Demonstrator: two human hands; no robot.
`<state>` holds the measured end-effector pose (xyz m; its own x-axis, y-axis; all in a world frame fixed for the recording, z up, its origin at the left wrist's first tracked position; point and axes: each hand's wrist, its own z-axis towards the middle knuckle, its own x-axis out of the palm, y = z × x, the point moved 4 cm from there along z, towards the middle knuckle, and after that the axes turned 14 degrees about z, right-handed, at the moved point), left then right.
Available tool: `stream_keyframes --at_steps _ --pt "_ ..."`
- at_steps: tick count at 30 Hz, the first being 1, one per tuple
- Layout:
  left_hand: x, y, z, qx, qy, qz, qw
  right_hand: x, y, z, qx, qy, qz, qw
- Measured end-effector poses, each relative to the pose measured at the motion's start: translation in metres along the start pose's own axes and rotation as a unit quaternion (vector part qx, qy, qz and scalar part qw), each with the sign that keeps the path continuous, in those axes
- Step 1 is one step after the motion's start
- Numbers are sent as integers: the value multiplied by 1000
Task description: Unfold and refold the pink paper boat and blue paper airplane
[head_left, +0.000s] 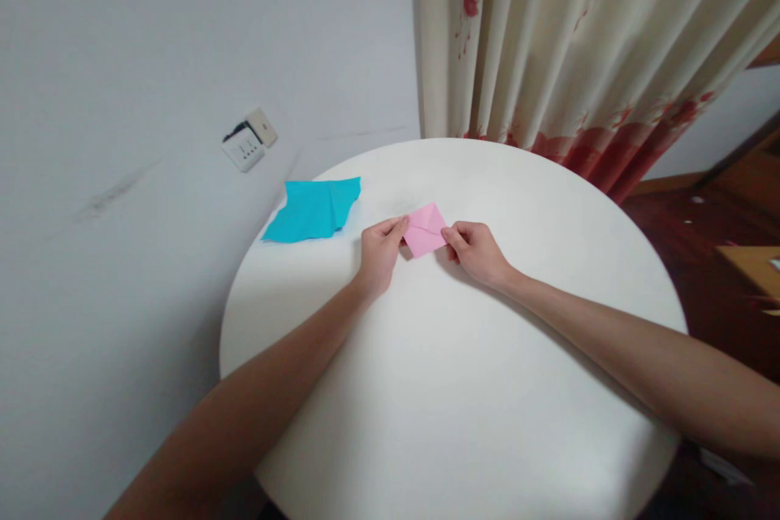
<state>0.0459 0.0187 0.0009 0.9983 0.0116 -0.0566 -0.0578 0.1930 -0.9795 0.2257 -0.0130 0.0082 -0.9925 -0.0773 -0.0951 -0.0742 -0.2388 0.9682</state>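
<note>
Both hands (426, 250) pinch the pink paper (425, 229) between them.

You face a round white table (451, 390); a folded pink paper (425, 230) lies on it near the far middle; a creased blue paper (314, 210) rests at its far left edge, overhanging the rim.

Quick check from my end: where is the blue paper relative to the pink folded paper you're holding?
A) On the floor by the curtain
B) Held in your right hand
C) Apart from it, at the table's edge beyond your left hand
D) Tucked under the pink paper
C: the blue paper lies at the rim of the table, clear of the pink paper, which the left hand and right hand pinch at opposite sides.
</note>
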Motion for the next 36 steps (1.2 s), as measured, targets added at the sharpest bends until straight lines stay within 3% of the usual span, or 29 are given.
stream_keyframes --at_steps 18,30,36 --pt "0 0 -1 -2 7 9 1000 5 2 -1 15 24 36 999" --pt "12 -16 -13 21 122 84 989 2 9 -3 -19 -14 79 997" --pt "11 -19 -13 23 92 98 991 4 8 -2 -13 6 81 997"
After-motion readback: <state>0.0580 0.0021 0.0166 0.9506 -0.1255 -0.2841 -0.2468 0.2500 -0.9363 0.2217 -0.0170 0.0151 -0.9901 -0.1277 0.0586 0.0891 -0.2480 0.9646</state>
